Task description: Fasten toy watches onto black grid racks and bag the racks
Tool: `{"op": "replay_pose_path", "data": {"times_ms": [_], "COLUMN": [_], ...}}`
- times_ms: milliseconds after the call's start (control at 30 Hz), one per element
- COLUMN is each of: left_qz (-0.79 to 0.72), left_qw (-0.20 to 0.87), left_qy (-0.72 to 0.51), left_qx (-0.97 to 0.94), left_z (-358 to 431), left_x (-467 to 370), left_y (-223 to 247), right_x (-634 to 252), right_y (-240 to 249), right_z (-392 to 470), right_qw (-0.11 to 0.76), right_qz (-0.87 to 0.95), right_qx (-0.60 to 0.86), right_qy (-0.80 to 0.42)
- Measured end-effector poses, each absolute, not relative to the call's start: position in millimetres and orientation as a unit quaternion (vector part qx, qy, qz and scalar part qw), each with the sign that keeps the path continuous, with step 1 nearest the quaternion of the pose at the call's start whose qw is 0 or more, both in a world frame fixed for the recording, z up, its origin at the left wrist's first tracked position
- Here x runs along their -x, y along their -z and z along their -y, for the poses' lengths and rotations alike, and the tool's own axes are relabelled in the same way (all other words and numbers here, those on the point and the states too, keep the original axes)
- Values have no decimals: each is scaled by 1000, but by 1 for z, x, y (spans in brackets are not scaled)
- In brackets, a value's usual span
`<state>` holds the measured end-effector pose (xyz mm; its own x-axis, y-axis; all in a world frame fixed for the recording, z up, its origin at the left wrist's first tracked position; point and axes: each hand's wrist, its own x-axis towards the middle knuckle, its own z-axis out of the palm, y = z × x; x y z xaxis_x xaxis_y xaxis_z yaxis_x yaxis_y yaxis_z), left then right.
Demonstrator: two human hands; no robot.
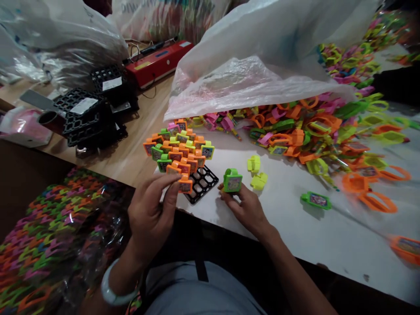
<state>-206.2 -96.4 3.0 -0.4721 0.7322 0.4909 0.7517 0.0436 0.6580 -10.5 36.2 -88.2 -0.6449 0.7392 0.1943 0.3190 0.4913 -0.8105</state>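
In our right hand (247, 209), closed fingers grip a green watch (232, 181) at the centre of the frame, its square face above the fingertips. Our left hand's (151, 212) curled thumb and forefinger sit at the left edge of an orange watch (186, 185) on the black rack (206, 183); we cannot tell whether they pinch it. Upper left, we cannot read the white labels (83, 106); top centre, the lettering on a bag (138, 22) is unclear.
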Motion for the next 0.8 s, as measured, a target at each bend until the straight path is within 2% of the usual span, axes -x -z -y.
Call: {"op": "replay_pose_path", "data": {"times_ms": [100,233,467,667,800], "left_qz": [685,654,680,681,683], "left_qw": [75,94,94,74,78], "left_qy": [450,418,461,358,346], "left_qx": [568,624,563,635,638], "left_z": [79,72,78,59,58], "left_x": [223,229,237,243,242], "left_y": [13,29,31,38,45], "right_x": [38,70,90,90,95], "right_y": [91,96,110,116,115], "right_z": [-32,-29,-32,-29,-23], "right_qw": [266,266,273,304,294], "right_qz": [748,713,799,858,875], "right_qx": [337,331,270,198,200], "right_qy": [-507,-558,-462,-365,-328]}}
